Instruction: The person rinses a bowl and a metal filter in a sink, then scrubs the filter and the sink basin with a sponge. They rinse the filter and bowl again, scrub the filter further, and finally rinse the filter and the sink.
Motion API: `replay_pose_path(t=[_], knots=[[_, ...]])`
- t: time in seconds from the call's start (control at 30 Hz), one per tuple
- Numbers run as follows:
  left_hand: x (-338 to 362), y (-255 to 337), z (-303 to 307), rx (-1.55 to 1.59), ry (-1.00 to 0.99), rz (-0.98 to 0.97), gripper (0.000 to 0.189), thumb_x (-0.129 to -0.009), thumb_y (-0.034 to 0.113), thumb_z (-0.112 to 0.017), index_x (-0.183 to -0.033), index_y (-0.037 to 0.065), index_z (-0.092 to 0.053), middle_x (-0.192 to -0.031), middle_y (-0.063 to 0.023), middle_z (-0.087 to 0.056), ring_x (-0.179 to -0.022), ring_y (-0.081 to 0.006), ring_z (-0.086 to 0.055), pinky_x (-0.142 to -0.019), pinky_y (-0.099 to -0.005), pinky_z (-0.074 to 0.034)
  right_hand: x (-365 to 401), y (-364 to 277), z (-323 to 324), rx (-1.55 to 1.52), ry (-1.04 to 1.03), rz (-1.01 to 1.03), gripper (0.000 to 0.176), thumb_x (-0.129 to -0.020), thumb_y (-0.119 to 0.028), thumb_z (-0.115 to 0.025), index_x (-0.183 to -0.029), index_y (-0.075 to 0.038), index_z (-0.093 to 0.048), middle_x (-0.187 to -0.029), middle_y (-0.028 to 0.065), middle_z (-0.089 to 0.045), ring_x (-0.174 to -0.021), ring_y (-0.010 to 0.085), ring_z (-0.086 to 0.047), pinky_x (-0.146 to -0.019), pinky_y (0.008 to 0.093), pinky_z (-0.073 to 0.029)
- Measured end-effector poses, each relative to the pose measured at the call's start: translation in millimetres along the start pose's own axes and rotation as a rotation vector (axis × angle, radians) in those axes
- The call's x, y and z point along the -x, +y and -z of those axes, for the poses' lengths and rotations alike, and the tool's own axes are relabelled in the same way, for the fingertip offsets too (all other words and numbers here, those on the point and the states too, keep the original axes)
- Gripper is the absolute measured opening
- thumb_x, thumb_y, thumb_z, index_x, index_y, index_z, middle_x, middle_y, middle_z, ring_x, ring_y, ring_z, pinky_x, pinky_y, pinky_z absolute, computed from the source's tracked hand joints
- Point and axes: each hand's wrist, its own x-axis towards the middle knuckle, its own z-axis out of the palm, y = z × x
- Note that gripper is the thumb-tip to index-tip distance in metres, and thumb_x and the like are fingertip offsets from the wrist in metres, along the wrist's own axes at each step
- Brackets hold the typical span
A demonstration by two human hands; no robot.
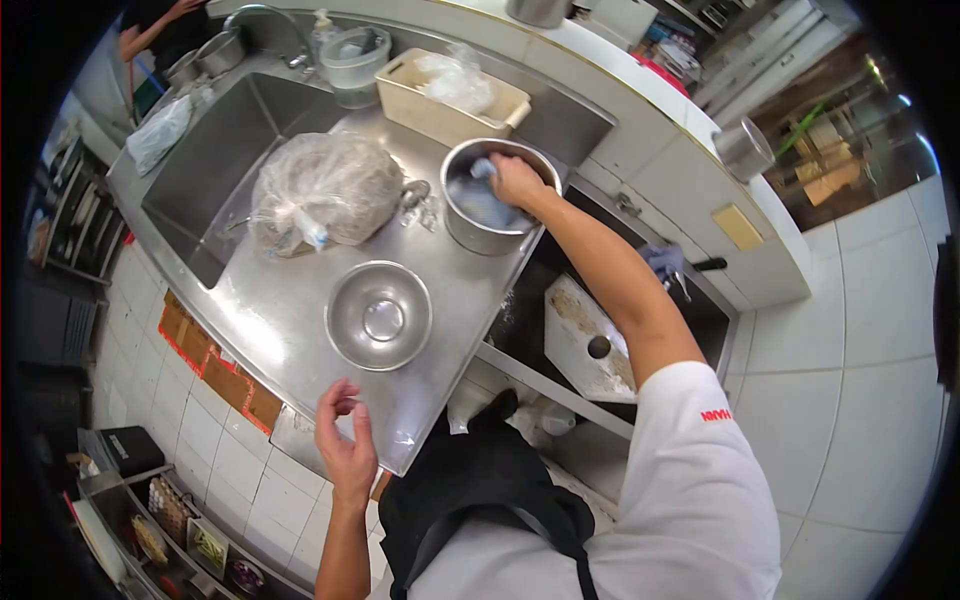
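Reaches with the right hand down over the rim of a metal pot, to a blurred bluish item inside it. Touches or nearly touches that item with the fingertips; cannot tell whether clamped on it or only pressed against it, because of the blur. Stretches the right arm to the pot across a dark recess, above a dirty white board with a round dark spot.

Holds the left hand in the air near the front edge of the steel counter, with the fingers loosely curled and the thumb apart from them. Has a metal bowl just beyond that hand, apart from it and upright on the counter.

Can see, left of the pot, a large tied plastic bag full of something pale brownish, and between bag and pot a small shiny item, too unclear to name. Can see behind the pot a beige tub with a crumpled clear bag in it, and next to that a clear bucket.

Can make out farther left a deep sink under a curved tap, and at the upper left part of another person, with a hand showing.
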Motion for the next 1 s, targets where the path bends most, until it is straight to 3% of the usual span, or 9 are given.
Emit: replay_pose_path(t=[0.2, 0.47, 0.53, 0.67, 0.7, 0.77, 0.8, 0.93, 1.0], knots=[[0.2, 12.1, -76.1, 0.106, -0.493, -0.108, 0.022, -0.079, 0.002, -0.053, -0.100, -0.001, -0.055, -0.084, -0.0110, -0.057, -0.077, -0.0192, -0.056, -0.070, -0.0282, -0.044, 116.6, 4.5, 85.1, -0.207, 0.596, 0.134, 0.043, -0.075, -0.020, -0.059, -0.117, -0.019, -0.051, -0.086, 0.0156, -0.055, -0.081, 0.0331, -0.054, -0.073, 0.0388, -0.044], [-24.2, -21.7, -241.4, -0.038, -0.749, -0.178, 0.018, -0.081, 0.013, -0.053, -0.095, 0.002, -0.056, -0.087, -0.0138, -0.057, -0.085, -0.0304, -0.055, -0.073, -0.0381, -0.044, 365.4, 140.8, -98.1, 0.249, 0.517, -0.488, 0.061, -0.062, -0.013, -0.066, -0.121, -0.023, -0.051, -0.100, 0.0163, -0.048, -0.090, 0.0334, -0.047, -0.078, 0.0422, -0.038], [-39.7, -38.6, -310.8, -0.173, -0.764, -0.274, 0.023, -0.080, 0.014, -0.054, -0.100, 0.003, -0.054, -0.094, -0.0140, -0.056, -0.093, -0.0313, -0.053, -0.079, -0.0406, -0.041, 379.9, 147.2, -137.8, 0.275, 0.728, -0.766, 0.062, -0.062, -0.013, -0.067, -0.121, -0.023, -0.051, -0.103, 0.0170, -0.046, -0.093, 0.0342, -0.044, -0.081, 0.0431, -0.035], [-50.6, -72.4, -440.0, -0.373, -0.652, -0.964, 0.035, -0.082, 0.024, -0.052, -0.110, 0.004, -0.049, -0.110, -0.0130, -0.053, -0.104, -0.0305, -0.048, -0.092, -0.0412, -0.034, 376.7, 147.6, -145.1, 0.211, 0.683, -0.771, 0.061, -0.063, -0.014, -0.069, -0.121, -0.022, -0.051, -0.108, 0.0150, -0.044, -0.101, 0.0334, -0.040, -0.087, 0.0431, -0.031], [-53.4, -75.1, -457.9, -0.365, -0.671, -0.969, 0.035, -0.082, 0.024, -0.052, -0.110, 0.004, -0.049, -0.110, -0.0130, -0.053, -0.104, -0.0305, -0.048, -0.092, -0.0412, -0.034, 380.9, 151.9, -137.0, 0.215, 0.679, -0.791, 0.061, -0.063, -0.014, -0.069, -0.121, -0.022, -0.051, -0.108, 0.0150, -0.044, -0.101, 0.0334, -0.040, -0.087, 0.0431, -0.031], [-60.8, -78.6, -487.1, -0.627, -1.177, -0.941, 0.026, -0.083, 0.027, -0.050, -0.097, 0.005, -0.053, -0.108, -0.0125, -0.056, -0.104, -0.0269, -0.050, -0.092, -0.0402, -0.034, 387.5, 161.2, -118.0, 0.355, 0.608, -0.806, 0.058, -0.063, -0.017, -0.069, -0.118, -0.022, -0.052, -0.106, 0.0130, -0.045, -0.102, 0.0326, -0.041, -0.087, 0.0433, -0.031], [-66.6, -78.4, -501.5, -0.601, -1.243, -0.925, 0.022, -0.083, 0.027, -0.049, -0.084, 0.006, -0.054, -0.095, -0.0136, -0.061, -0.094, -0.0267, -0.057, -0.085, -0.0398, -0.040, 388.0, 171.2, -109.0, 0.393, 0.586, -0.741, 0.051, -0.065, -0.019, -0.067, -0.115, -0.019, -0.054, -0.105, 0.0134, -0.050, -0.097, 0.0320, -0.046, -0.085, 0.0424, -0.033], [-64.4, -73.3, -529.5, -0.529, -1.235, -0.920, 0.022, -0.082, 0.025, -0.048, -0.079, 0.005, -0.057, -0.072, -0.0168, -0.062, -0.069, -0.0328, -0.062, -0.061, -0.0421, -0.048, 394.1, 236.7, -89.2, 0.106, 0.407, -0.762, 0.037, -0.072, -0.019, -0.062, -0.107, -0.014, -0.056, -0.092, 0.0148, -0.059, -0.081, 0.0318, -0.054, -0.076, 0.0393, -0.039], [-57.6, -63.0, -535.3, -0.566, -1.263, -0.879, 0.023, -0.083, 0.026, -0.048, -0.081, 0.006, -0.059, -0.072, -0.0174, -0.062, -0.068, -0.0329, -0.062, -0.062, -0.0426, -0.048, 400.2, 268.3, -82.7, 0.016, 0.396, -0.697, 0.035, -0.072, -0.019, -0.062, -0.107, -0.013, -0.056, -0.088, 0.0142, -0.058, -0.080, 0.0321, -0.054, -0.075, 0.0395, -0.039]])
